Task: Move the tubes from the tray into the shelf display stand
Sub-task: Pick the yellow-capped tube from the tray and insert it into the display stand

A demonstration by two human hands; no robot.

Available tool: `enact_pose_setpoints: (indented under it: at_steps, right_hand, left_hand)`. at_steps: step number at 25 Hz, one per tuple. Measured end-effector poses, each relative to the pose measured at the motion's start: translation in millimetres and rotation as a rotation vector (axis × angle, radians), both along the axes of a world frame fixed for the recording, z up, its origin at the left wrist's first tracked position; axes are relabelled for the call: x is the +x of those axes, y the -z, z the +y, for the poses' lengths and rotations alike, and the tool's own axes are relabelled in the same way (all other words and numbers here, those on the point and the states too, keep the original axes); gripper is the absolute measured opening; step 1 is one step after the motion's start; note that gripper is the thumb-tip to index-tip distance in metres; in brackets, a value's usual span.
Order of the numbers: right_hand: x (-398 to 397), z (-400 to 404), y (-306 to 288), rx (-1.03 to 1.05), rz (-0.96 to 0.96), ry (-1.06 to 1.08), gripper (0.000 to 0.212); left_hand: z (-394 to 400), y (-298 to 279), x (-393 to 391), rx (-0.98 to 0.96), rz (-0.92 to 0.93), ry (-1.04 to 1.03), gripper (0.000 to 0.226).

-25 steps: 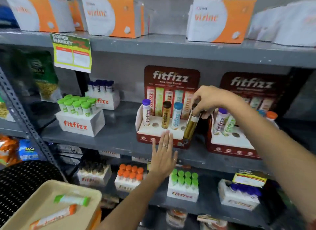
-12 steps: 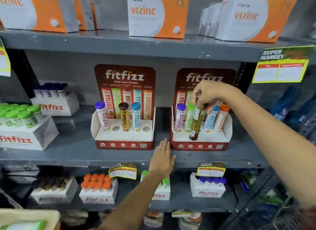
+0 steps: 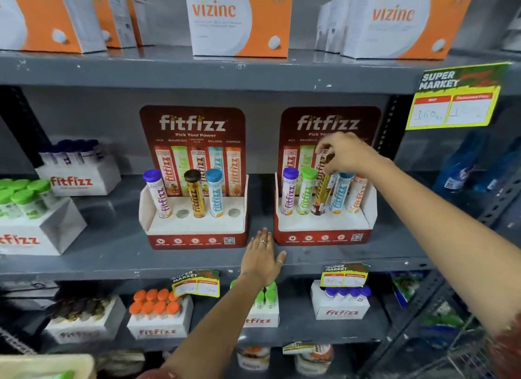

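Two red fitfizz display stands sit on the middle shelf. In the right stand (image 3: pixel 324 237) stand purple, green, blue and orange tubes. My right hand (image 3: pixel 342 153) grips the top of a gold-brown tube (image 3: pixel 321 194), whose bottom sits in the stand's middle hole. The left stand (image 3: pixel 194 239) holds a purple, a gold and a blue tube, with two holes bare. My left hand (image 3: pixel 262 254) lies flat, fingers apart, on the shelf edge (image 3: pixel 112 260) between the stands. A corner of the beige tray (image 3: pixel 48 364) shows at bottom left with a green tube tip (image 3: pixel 66 375).
White fitfizz boxes of green-capped tubes (image 3: pixel 31 209) and dark-capped tubes (image 3: pixel 76 170) sit at left. Orange vizinc boxes (image 3: pixel 236 20) line the top shelf. The lower shelf carries more tube boxes (image 3: pixel 158 313). A yellow price tag (image 3: pixel 454 102) hangs at upper right.
The view has swung right and the tray has slid almost out of frame. My right hand has carried the gold-brown tube over to the right stand and lowered it into the middle hole.
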State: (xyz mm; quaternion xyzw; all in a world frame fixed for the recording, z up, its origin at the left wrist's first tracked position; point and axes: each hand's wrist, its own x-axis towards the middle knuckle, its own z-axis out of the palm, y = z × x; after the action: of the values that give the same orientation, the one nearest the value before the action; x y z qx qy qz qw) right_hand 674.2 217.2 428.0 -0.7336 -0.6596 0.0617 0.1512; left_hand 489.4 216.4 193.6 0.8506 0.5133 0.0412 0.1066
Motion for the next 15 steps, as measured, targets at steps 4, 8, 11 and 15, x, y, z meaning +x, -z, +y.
enact_pose_setpoints:
  at_steps: [4,8,11,15]
  right_hand:
    - [4.8,5.1,0.8,-0.023,0.111,0.069,0.057]
    - [9.0,8.8,7.9,-0.032,0.169,0.101,0.067]
    - [10.6,6.4,13.1,-0.026,0.227,0.102,0.072]
    - [10.3,4.7,16.8,-0.032,0.258,0.083,0.080]
  left_hand:
    - [-0.1,-0.1,1.2,0.002,0.040,-0.012,0.068]
    - [0.1,0.2,1.7,0.005,0.056,-0.012,0.068]
    - [0.0,1.0,1.9,0.003,0.055,-0.016,0.069]
    - [0.3,1.6,2.1,0.006,0.054,-0.015,0.069]
